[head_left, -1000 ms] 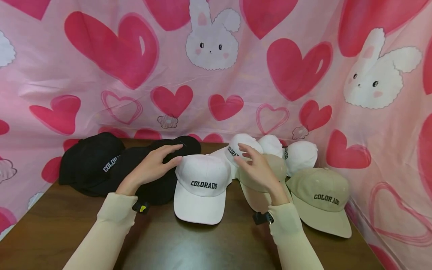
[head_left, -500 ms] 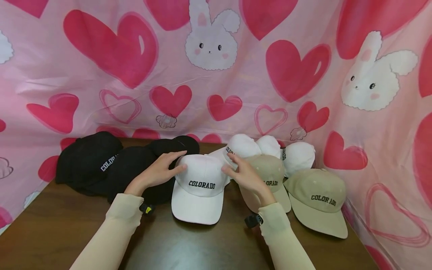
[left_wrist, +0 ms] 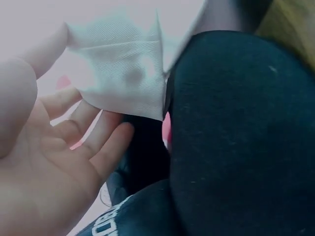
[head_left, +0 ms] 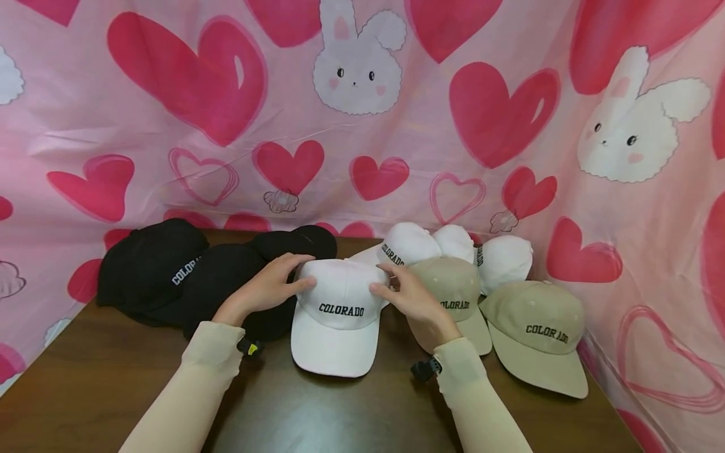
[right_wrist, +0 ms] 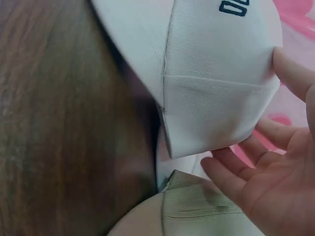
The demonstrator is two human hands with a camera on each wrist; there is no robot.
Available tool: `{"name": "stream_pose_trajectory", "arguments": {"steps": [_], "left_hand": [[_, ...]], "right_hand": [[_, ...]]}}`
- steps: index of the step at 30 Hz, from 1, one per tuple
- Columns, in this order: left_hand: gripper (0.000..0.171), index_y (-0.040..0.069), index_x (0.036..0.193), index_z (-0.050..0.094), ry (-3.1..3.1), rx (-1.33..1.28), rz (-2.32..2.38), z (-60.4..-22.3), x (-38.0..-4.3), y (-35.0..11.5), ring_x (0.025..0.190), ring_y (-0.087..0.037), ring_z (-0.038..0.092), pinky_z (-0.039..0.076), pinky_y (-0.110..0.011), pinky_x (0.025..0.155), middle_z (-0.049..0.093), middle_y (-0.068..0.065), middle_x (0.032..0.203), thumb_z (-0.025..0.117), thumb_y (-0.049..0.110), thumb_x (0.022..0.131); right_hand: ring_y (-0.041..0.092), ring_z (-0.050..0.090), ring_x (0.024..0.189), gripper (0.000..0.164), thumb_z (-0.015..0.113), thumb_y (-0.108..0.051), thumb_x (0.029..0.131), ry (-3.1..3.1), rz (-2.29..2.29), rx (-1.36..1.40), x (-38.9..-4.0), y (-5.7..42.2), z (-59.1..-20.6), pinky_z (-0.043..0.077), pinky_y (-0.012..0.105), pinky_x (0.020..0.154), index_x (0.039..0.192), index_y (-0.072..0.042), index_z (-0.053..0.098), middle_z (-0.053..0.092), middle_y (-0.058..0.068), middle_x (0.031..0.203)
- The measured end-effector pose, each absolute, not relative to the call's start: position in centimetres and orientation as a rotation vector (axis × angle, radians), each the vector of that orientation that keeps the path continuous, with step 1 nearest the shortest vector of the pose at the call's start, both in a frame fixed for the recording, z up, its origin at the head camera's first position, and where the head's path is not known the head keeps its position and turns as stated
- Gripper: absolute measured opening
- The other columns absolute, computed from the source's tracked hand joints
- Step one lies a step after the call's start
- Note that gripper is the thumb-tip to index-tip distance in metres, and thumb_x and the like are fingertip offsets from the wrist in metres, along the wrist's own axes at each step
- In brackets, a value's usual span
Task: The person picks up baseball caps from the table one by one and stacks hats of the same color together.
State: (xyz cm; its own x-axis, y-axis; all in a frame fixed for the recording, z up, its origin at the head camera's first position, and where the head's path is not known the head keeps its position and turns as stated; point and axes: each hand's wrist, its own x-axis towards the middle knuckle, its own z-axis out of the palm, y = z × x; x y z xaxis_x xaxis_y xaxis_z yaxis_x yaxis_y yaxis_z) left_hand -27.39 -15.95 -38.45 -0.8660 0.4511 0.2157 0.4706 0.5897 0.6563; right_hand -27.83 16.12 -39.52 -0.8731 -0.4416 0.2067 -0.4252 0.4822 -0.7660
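A white baseball cap (head_left: 338,296) lettered COLORADO sits at the middle of the table, its brim toward me. My left hand (head_left: 266,289) grips the cap's left side, thumb on the front of the crown and fingers behind it. The right hand (head_left: 411,297) holds the opposite side the same way. In the left wrist view the fingers (left_wrist: 106,137) pass behind the white fabric (left_wrist: 118,73). The right wrist view shows the thumb (right_wrist: 295,73) against the crown (right_wrist: 216,93), with the other fingertips partly hidden behind its edge.
Several black caps (head_left: 221,277) lie at the left, right beside my left hand. Two beige caps (head_left: 538,308) sit at the right, one partly behind my right hand. Several white caps (head_left: 504,261) stand behind them, near the pink heart-patterned cloth (head_left: 362,145).
Both hands have moved inward from above the cap's two sides and come to grip it. The right hand shifted left and down. The cap stays in about the same place.
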Motion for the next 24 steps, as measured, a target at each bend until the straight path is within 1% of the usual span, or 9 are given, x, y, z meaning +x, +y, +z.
{"name": "stream_pose_trajectory", "arguments": {"steps": [2, 5, 7, 9, 10, 12, 17, 21, 24], "left_hand": [[0.055, 0.012, 0.133, 0.049, -2.771, -0.83, -1.192, -38.3, -27.3, -16.0, 0.105, -0.022, 0.046, 0.045, -0.046, 0.091, 0.051, -0.006, 0.12, 0.067, 0.037, 0.089], [0.048, 0.013, 0.125, 0.051, -2.757, -0.87, -1.254, -38.0, -27.2, -16.0, 0.101, -0.022, 0.047, 0.046, -0.045, 0.087, 0.051, -0.004, 0.113, 0.069, 0.036, 0.087], [0.045, 0.014, 0.12, 0.05, -2.753, -0.886, -1.312, -37.7, -27.1, -16.0, 0.097, -0.022, 0.048, 0.047, -0.043, 0.083, 0.052, -0.004, 0.109, 0.071, 0.035, 0.086], [0.043, 0.016, 0.117, 0.048, -2.757, -0.892, -1.359, -37.5, -26.9, -16.0, 0.094, -0.022, 0.05, 0.047, -0.041, 0.08, 0.053, -0.003, 0.105, 0.071, 0.034, 0.085], [0.043, 0.017, 0.117, 0.047, -2.759, -0.895, -1.383, -37.4, -26.9, -15.9, 0.092, -0.022, 0.051, 0.048, -0.04, 0.079, 0.053, -0.004, 0.103, 0.071, 0.033, 0.085], [0.042, 0.017, 0.117, 0.045, -2.762, -0.903, -1.426, -37.2, -26.7, -15.8, 0.091, -0.023, 0.052, 0.048, -0.039, 0.077, 0.054, -0.005, 0.102, 0.071, 0.031, 0.086], [0.044, 0.017, 0.12, 0.042, -2.752, -0.953, -1.495, -36.6, -26.2, -15.3, 0.09, -0.025, 0.052, 0.05, -0.041, 0.077, 0.054, -0.008, 0.103, 0.07, 0.027, 0.087], [0.047, 0.02, 0.121, 0.04, -2.77, -0.995, -1.504, -36.0, -25.6, -14.9, 0.092, -0.024, 0.053, 0.052, -0.038, 0.078, 0.053, -0.007, 0.104, 0.07, 0.031, 0.087], [0.049, 0.021, 0.121, 0.038, -2.792, -1.022, -1.505, -35.8, -25.3, -14.6, 0.093, -0.024, 0.054, 0.053, -0.036, 0.077, 0.053, -0.007, 0.103, 0.07, 0.034, 0.086]], "right_hand": [[0.025, 0.055, 0.103, 0.055, 0.069, -0.027, 0.09, 2.65, -1.422, -0.794, -27.3, 16.1, -38.7, 0.05, 0.041, 0.085, 0.134, -0.003, 0.046, 0.052, 0.012, 0.124], [0.029, 0.053, 0.106, 0.055, 0.07, -0.02, 0.089, 2.585, -1.477, -0.8, -26.3, 16.0, -37.1, 0.047, 0.046, 0.089, 0.134, -0.001, 0.045, 0.05, 0.014, 0.125], [0.031, 0.052, 0.108, 0.054, 0.07, -0.018, 0.089, 2.564, -1.482, -0.794, -25.6, 16.0, -36.0, 0.046, 0.049, 0.09, 0.134, -0.001, 0.045, 0.049, 0.014, 0.126], [0.031, 0.052, 0.109, 0.054, 0.069, -0.016, 0.09, 2.555, -1.475, -0.812, -25.4, 16.3, -35.4, 0.045, 0.048, 0.091, 0.135, -0.001, 0.044, 0.048, 0.014, 0.127], [0.031, 0.052, 0.109, 0.054, 0.068, -0.016, 0.09, 2.551, -1.471, -0.826, -25.4, 16.5, -35.3, 0.045, 0.048, 0.091, 0.135, -0.001, 0.044, 0.048, 0.014, 0.127], [0.029, 0.052, 0.109, 0.052, 0.067, -0.018, 0.091, 2.541, -1.467, -0.835, -25.7, 17.0, -35.4, 0.046, 0.045, 0.09, 0.135, -0.005, 0.044, 0.049, 0.011, 0.127], [0.021, 0.056, 0.107, 0.049, 0.067, -0.025, 0.091, 2.485, -1.465, -0.864, -26.9, 18.6, -36.3, 0.048, 0.039, 0.089, 0.135, -0.018, 0.046, 0.054, 0.003, 0.121], [0.021, 0.058, 0.102, 0.047, 0.066, -0.027, 0.092, 2.468, -1.408, -0.914, -27.0, 19.3, -36.4, 0.049, 0.039, 0.086, 0.134, -0.021, 0.047, 0.058, 0.003, 0.115], [0.022, 0.058, 0.099, 0.05, 0.067, -0.027, 0.092, 2.466, -1.345, -0.934, -26.8, 19.7, -36.3, 0.05, 0.04, 0.084, 0.136, -0.018, 0.045, 0.059, 0.005, 0.111]]}}
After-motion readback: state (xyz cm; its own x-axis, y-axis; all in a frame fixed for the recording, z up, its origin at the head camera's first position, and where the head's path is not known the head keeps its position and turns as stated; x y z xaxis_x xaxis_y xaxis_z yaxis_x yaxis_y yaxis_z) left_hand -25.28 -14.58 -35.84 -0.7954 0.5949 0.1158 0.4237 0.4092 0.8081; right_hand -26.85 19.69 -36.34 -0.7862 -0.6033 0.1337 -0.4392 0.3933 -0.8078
